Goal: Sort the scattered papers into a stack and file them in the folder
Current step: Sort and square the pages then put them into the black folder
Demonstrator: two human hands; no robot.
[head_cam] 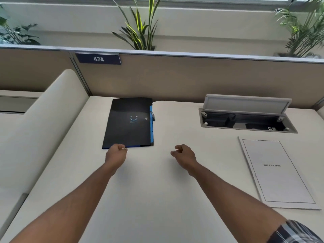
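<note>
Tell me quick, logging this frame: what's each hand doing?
Left hand: fingers curled at the folder edge; grip cannot be told.
Right hand: loosely curled, holding nothing.
</note>
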